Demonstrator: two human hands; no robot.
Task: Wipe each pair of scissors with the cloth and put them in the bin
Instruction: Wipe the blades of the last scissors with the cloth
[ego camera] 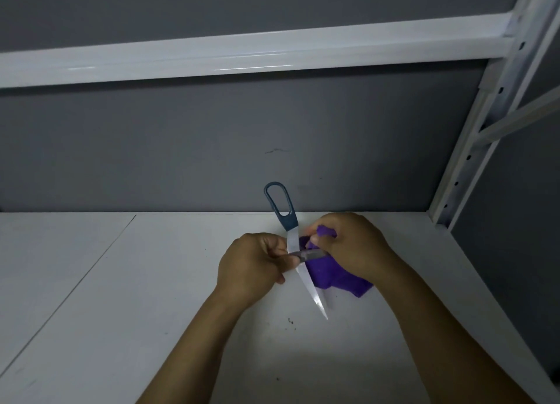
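Note:
An open pair of scissors [291, 240] with dark blue handles is held above the white shelf. One handle loop sticks up and its blade points down toward me. My left hand [253, 266] grips the other handle, which is hidden in my fist. My right hand [348, 246] holds a purple cloth [330, 275] bunched around the second blade, which runs sideways between my hands. The cloth hangs down below my right hand. No bin is in view.
The white shelf board [151, 297] has a seam on the left and small dark specks near the front. A grey back wall [212, 146] stands behind. A white beam [242, 56] crosses overhead, and a perforated white upright [485, 116] rises at the right.

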